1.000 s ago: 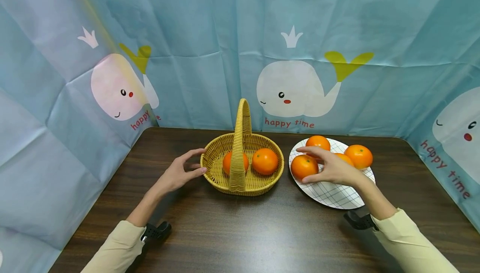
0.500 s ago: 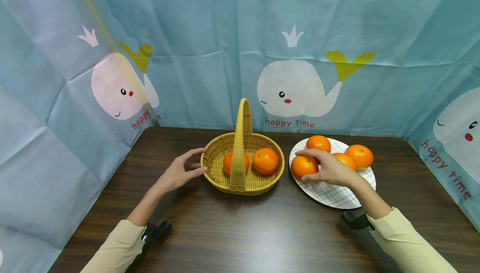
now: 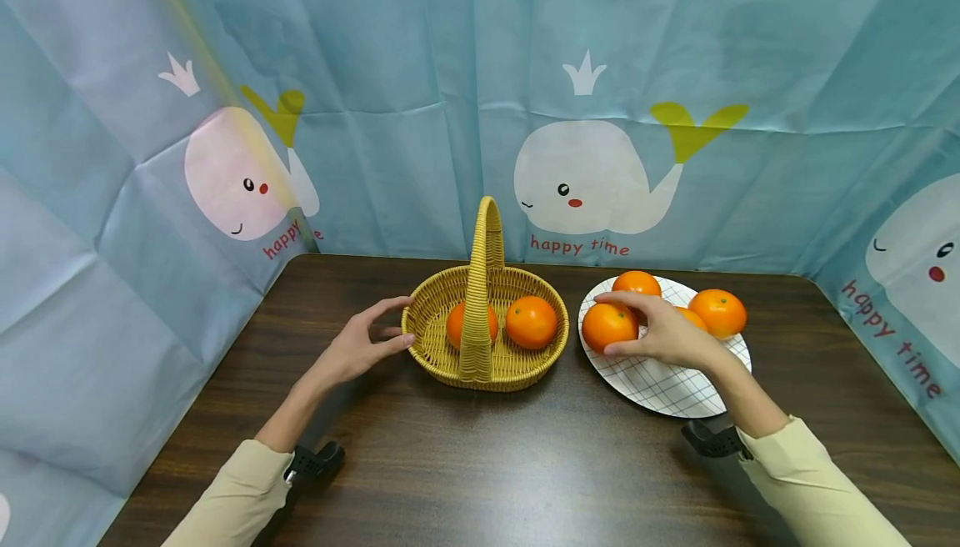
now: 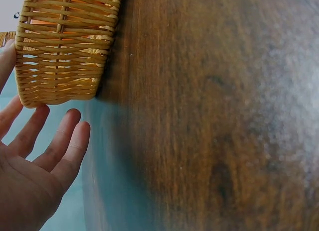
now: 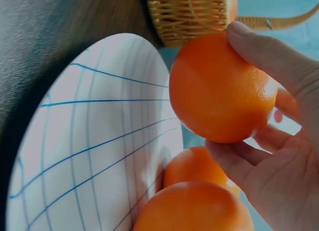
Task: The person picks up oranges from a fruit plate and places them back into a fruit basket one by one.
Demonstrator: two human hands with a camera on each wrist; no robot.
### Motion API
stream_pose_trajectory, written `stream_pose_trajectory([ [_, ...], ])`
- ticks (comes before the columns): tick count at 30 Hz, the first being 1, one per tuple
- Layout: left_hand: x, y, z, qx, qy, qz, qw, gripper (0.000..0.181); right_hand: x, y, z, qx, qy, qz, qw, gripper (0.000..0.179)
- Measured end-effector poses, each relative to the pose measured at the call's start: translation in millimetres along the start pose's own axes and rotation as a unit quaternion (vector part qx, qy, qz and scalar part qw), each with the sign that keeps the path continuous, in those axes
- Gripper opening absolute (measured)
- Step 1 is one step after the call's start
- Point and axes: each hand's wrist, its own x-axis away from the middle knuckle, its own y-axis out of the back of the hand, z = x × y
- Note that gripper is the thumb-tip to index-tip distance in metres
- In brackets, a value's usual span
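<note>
My right hand [image 3: 667, 337] pinches an orange [image 3: 606, 330] between thumb and fingers at the left side of a white plate [image 3: 675, 397] with grid lines. In the right wrist view this orange [image 5: 219, 91] looks slightly raised off the plate, with two more oranges below it. At the left end of a yellow wicker basket [image 3: 517, 378], my left hand [image 3: 356, 348] touches the rim with thumb and fingertips, its fingers loosely spread. The left wrist view has the remaining fingers [image 4: 62, 136] apart from the weave. Inside the basket lie two oranges [image 3: 531, 322], one partly behind the handle.
Several more oranges [image 3: 717, 313] sit on the plate, one partly covered by my right hand. The basket's tall arched handle [image 3: 477, 280] stands upright across its middle. A dark wooden table [image 3: 480, 472] carries everything, and a blue whale-print curtain [image 3: 405, 113] hangs behind it.
My right thumb and fingers have closed onto the orange, and it has risen slightly. My left hand and the basket have stayed in place.
</note>
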Motion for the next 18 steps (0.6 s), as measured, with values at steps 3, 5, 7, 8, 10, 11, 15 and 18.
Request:
stream_pose_trajectory([
  [3,0.5,0.4,-1.3,0.000,0.002,0.000,1.0000,0.061,-0.4,3.5,2.6,-0.011,-0.001,-0.003,0.9999,0.073],
  [5,0.8,0.3,-1.5,0.000,0.004,0.000,1.0000,0.061,-1.3,5.3,3.4,-0.022,0.002,-0.003,0.9997,0.072],
  [7,0.9,0.3,-1.6,0.001,0.005,0.000,1.0000,0.061,-2.4,6.7,3.7,-0.028,0.008,-0.007,0.9996,0.072],
  [8,0.9,0.2,-1.6,0.002,0.005,0.000,1.0000,0.061,-2.9,7.4,3.7,-0.027,0.012,-0.009,0.9995,0.072],
  [10,0.9,0.1,-1.6,0.003,0.004,0.000,1.0000,0.061,-4.0,8.9,3.6,-0.025,0.019,-0.013,0.9994,0.072],
  [11,0.9,0.1,-1.6,0.004,0.004,0.001,1.0000,0.061,-4.5,9.5,3.6,-0.026,0.022,-0.015,0.9993,0.072],
  [15,0.9,0.0,-1.5,0.007,0.004,0.002,1.0000,0.061,-6.9,11.4,4.9,-0.035,0.022,-0.017,0.9990,0.073],
  [18,1.0,0.1,-1.6,0.008,0.005,0.002,1.0000,0.061,-9.1,12.2,6.7,-0.057,0.022,-0.015,0.9980,0.073],
])
